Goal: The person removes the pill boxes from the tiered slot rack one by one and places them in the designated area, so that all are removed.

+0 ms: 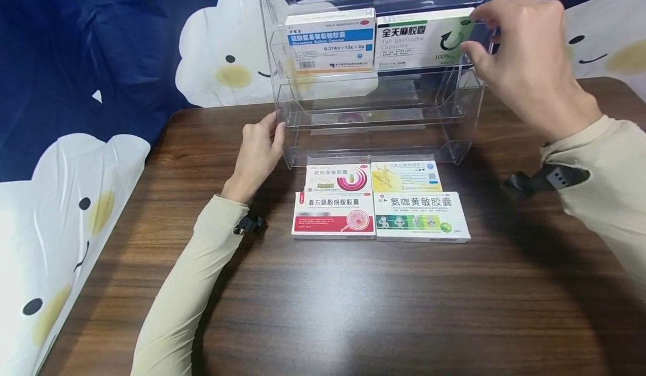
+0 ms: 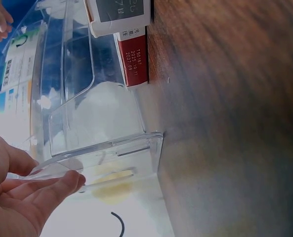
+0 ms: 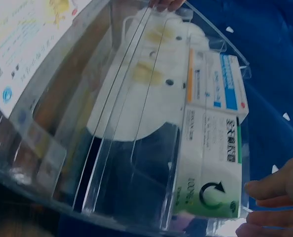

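Note:
A clear plastic tiered rack (image 1: 373,122) stands at the back of the table. My left hand (image 1: 257,154) grips its left side wall between thumb and fingers, seen closely in the left wrist view. On an upper tier, a green-and-white capsule box (image 1: 419,40) leans beside a blue-and-white capsule box (image 1: 330,40). At the green-and-white box's right end is my right hand (image 1: 530,62), thumb and fingers parted. In the right wrist view its fingertips (image 3: 252,190) are close by the box's upper edge.
In front of the rack lie a white box with pink rings (image 1: 338,180), a yellow-and-white box (image 1: 406,175), a red-and-white box (image 1: 333,216) and a white box with a green strip (image 1: 423,216). A blue cloth with white clouds (image 1: 126,40) hangs behind the wooden table (image 1: 323,309).

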`<state>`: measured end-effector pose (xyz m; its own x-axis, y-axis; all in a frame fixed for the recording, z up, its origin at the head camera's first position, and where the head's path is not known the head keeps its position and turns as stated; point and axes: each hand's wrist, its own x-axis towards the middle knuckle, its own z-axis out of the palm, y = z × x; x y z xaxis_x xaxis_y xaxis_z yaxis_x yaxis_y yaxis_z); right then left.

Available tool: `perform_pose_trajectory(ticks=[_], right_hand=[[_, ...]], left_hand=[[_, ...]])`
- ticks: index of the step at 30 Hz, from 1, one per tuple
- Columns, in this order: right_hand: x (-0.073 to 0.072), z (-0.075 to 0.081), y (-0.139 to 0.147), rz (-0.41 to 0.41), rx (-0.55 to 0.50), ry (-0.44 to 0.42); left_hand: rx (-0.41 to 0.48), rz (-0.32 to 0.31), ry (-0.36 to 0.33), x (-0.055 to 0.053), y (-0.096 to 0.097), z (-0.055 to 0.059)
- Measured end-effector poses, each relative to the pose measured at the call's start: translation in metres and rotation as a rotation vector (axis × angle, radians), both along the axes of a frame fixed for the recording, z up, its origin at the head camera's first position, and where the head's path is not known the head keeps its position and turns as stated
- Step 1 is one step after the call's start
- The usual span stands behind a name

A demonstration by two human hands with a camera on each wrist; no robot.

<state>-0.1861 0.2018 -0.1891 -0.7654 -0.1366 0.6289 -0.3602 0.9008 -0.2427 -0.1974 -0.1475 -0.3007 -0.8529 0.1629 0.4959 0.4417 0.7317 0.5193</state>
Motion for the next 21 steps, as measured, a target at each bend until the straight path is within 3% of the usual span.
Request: perform_pose_trajectory(ticks=[6,13,21], right_hand=[[-0.009,0.002,0.003,-0.043,0.0,-0.084],[-0.018,0.004,0.001,-0.048,0.073,-0.18],[-0.029,0.003,0.0,-0.055,0.08,-0.176]], left_hand=[[0.006,-0.004,0.003,0.0,0.001,-0.001],[-0.003,-0.002,0.018,-0.001,0.0,-0.002],[0.001,-0.009,0.022,-0.001,-0.001,-0.002]])
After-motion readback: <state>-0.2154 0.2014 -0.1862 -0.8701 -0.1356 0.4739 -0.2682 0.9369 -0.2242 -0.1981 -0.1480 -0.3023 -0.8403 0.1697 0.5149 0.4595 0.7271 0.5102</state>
